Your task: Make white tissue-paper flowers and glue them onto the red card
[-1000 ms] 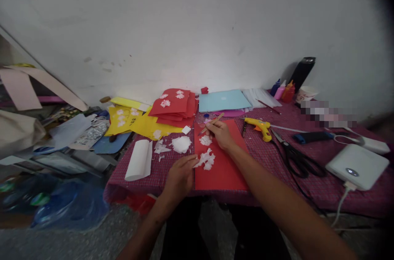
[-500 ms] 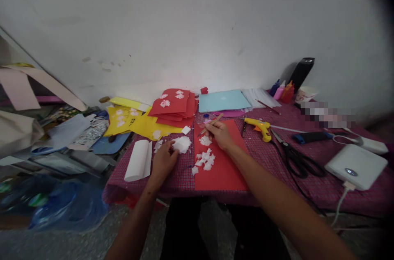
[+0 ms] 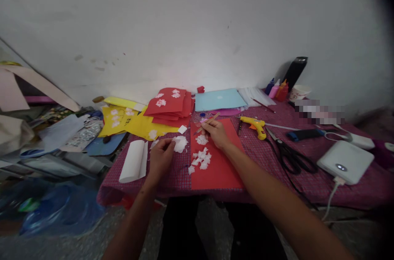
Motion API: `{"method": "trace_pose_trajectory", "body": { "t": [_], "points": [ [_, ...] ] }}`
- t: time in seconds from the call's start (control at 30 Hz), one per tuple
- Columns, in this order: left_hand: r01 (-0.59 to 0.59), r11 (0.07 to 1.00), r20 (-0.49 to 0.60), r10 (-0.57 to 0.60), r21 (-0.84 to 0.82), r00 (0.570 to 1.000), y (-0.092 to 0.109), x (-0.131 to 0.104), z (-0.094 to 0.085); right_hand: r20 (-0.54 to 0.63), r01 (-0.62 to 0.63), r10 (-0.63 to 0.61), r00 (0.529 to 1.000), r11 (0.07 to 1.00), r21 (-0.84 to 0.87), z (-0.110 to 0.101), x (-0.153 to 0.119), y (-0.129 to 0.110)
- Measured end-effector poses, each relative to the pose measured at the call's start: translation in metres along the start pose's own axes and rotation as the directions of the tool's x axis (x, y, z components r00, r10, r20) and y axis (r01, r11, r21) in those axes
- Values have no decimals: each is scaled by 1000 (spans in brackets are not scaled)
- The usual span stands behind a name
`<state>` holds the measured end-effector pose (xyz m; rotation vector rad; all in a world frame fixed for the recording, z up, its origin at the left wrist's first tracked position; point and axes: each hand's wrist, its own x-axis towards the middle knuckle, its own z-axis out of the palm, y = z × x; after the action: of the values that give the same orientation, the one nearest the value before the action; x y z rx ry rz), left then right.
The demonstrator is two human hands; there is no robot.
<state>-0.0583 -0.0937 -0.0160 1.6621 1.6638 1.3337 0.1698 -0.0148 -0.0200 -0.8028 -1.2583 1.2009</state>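
My right hand grips a slim tan stick-like tool with a greyish tip; its exact kind is unclear. The tip points down over a red paper sheet, just above a cluster of white paper bits. A second cluster of torn white pieces lies nearer me on the sheet's left side. My left hand is curled with thumb and fingers together, beside a heap of white paper scraps. Whatever its fingertips hold is hidden.
A white paper roll lies at the left. Behind are red cards with white-pink flowers, yellow paper and a light blue folder. Rightward lie a yellow glue gun, black scissors and a white power bank.
My left hand has drawn its fingers together and turned slightly at the scraps' left edge. My right hand keeps its grip on the tool. The whole view has shifted a little.
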Motion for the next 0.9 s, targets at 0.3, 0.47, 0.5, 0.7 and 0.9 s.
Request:
{"method": "trace_pose_trajectory", "body": {
  "t": [0.3,0.47,0.5,0.7,0.9],
  "points": [
    [221,723,76,-229,-655,971,17,30,49,-43,-24,26,999,999,25,-2,5,10],
    [287,614,156,-259,-735,953,25,36,68,-166,-1,0,986,1000,-3,-3,6,6],
    [285,613,158,-254,-737,954,24,35,69,-176,1,-1,984,1000,0,-4,6,4],
    [309,639,204,-234,-705,951,16,31,70,-138,47,-36,990,996,74,-3,1,-4],
    [290,649,223,-186,-704,957,10,30,75,5,33,-34,999,998,61,2,-5,-7]
  ]
}}
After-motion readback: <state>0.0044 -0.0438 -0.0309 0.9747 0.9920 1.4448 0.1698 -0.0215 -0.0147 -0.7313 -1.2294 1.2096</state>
